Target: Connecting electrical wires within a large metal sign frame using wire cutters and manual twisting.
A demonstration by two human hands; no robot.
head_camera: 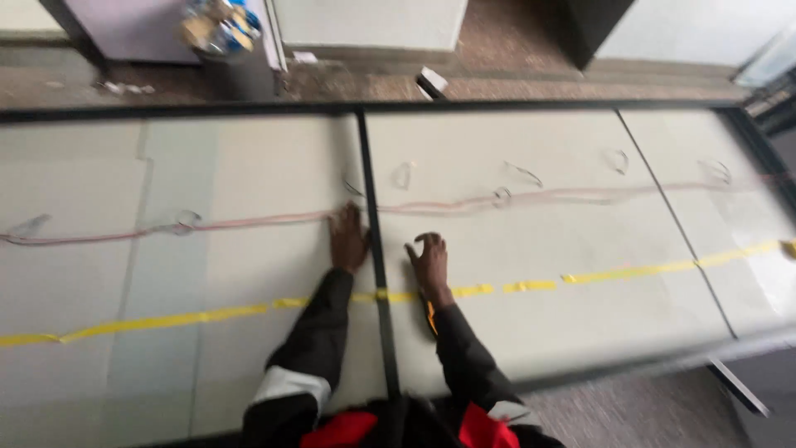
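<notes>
Left hand (348, 239): flat on the pale panelled tabletop (539, 274), fingers spread, holding nothing, fingertips touching the thin pinkish cord (249, 221).
Right hand (429, 262): fingers curled, empty, resting just right of the black dividing bar (375, 241).
Pinkish cord: runs across the tabletop, crossing the bar.
Yellow tape strip (514, 287): nearer the person, under both wrists.

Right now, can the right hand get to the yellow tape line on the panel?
Probably yes. The right hand rests on the pale panel just beyond the yellow tape line, and the forearm already lies across it. Nothing sits between them; the black divider bar is off to its left.
</notes>
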